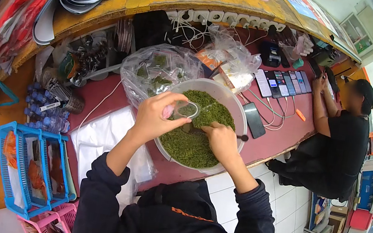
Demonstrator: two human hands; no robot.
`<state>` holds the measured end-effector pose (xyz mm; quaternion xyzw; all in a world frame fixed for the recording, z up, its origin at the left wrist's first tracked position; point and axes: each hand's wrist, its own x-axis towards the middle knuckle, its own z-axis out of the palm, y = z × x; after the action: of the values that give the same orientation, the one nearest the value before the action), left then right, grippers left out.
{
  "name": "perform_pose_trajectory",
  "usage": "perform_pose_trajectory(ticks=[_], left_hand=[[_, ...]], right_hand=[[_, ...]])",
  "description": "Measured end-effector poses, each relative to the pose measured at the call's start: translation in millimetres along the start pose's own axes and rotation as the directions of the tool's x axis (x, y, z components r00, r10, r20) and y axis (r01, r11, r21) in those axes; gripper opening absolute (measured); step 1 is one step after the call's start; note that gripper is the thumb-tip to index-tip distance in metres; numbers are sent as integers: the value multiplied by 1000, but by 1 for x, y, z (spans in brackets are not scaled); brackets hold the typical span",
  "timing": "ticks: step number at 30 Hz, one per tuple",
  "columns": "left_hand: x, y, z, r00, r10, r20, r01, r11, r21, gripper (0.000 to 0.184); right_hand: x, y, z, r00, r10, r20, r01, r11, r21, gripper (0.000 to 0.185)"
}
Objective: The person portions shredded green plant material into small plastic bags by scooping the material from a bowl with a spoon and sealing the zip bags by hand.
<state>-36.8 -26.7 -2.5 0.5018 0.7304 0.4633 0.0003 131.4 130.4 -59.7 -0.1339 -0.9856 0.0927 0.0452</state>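
Note:
A large round tub [243,134] of chopped green herb [191,146] stands on the reddish table. Over its left part, my left hand [155,114] holds a small clear plastic cup [187,111] tilted, its rim facing right. My right hand [221,141] is at the middle of the herb, its fingers closed round a dark spoon [242,138] whose handle end points to the tub's right rim. The spoon's front part is hidden by the fingers and the herb. Behind the tub on the left lies a clear plastic bag [155,66] with green bundles inside.
White plastic sheets [109,134] lie left of the tub. Blue baskets [33,171] stand at the lower left. A black phone [254,120], cables and several phones [280,84] are on the right, where another person [343,135] sits. A wooden shelf [165,0] spans the back.

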Motion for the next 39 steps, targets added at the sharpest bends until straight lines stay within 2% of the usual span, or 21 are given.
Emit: perform_pose_trajectory(ticks=[1,3,4,8,10,12,14,15,17,19,21,23,25,26,27,29,33,35,37,38,39], left_hand=[[0,-1,-3,999,-38,-3,38,998,-43,43],[-2,-4,-6,998,-67,1,67,997,-35,49],[-3,-6,-7,997,-76,-14,75,995,-60,52],[-6,-13,-11,991,-130,-10,129,986,-102,60],[-7,-14,-8,993,-119,-25,116,987,-112,62],[-7,-12,-6,994,-103,-38,98,988,-122,64],[-7,-9,-7,979,-203,18,203,964,-170,66],[-7,-10,-7,978,-206,17,206,964,-168,66],[-6,-11,-4,983,-184,16,184,968,-173,66],[-4,-9,0,982,-186,22,187,969,-160,64],[-4,-8,3,981,-194,20,195,971,-142,63],[-6,-6,7,959,-261,114,264,964,-15,60],[-7,-6,17,962,-243,120,245,970,5,59],[-8,-4,21,964,-227,139,225,974,28,59],[-7,0,24,965,-212,157,206,977,53,60],[-2,10,31,969,-199,148,198,980,21,59],[1,15,35,977,-169,129,168,986,22,60],[1,15,33,974,-187,130,184,982,37,60],[1,17,28,959,-247,140,236,968,91,59],[-1,17,28,958,-251,139,240,967,91,59],[-2,17,27,969,-232,84,220,967,125,58]], right_hand=[[2,-6,-1,1000,0,2,0,1000,2,15],[6,-16,-9,983,-169,-75,156,976,-152,15],[5,-20,-15,971,-232,-52,220,961,-165,13],[-3,-18,-41,956,-288,61,291,956,-39,10],[-5,-12,-53,970,-223,102,196,955,221,15],[-6,-1,-55,984,-154,87,123,950,289,16],[-7,10,-57,999,-23,26,11,915,404,16],[-9,12,-60,999,-26,28,12,914,406,16],[-13,13,-71,984,172,40,-175,926,334,13],[-17,17,-76,982,187,-34,-171,949,266,13],[-19,18,-88,974,227,23,-217,893,394,13],[-22,18,-95,978,209,-27,-181,900,397,14],[-24,12,-110,940,289,-182,-215,915,340,15],[-24,9,-111,921,270,-281,-176,931,319,12],[-24,5,-109,920,272,-282,-178,931,319,12],[-20,-4,-104,793,20,-609,-3,1000,29,10],[-20,-11,-90,755,-134,-642,24,984,-178,15],[-21,-13,-95,750,-136,-647,24,984,-179,17],[-22,-8,-102,692,-79,-717,-42,988,-149,17],[-24,-7,-109,724,-8,-689,-91,990,-107,16],[-26,-5,-115,726,-9,-688,-89,990,-107,16]])
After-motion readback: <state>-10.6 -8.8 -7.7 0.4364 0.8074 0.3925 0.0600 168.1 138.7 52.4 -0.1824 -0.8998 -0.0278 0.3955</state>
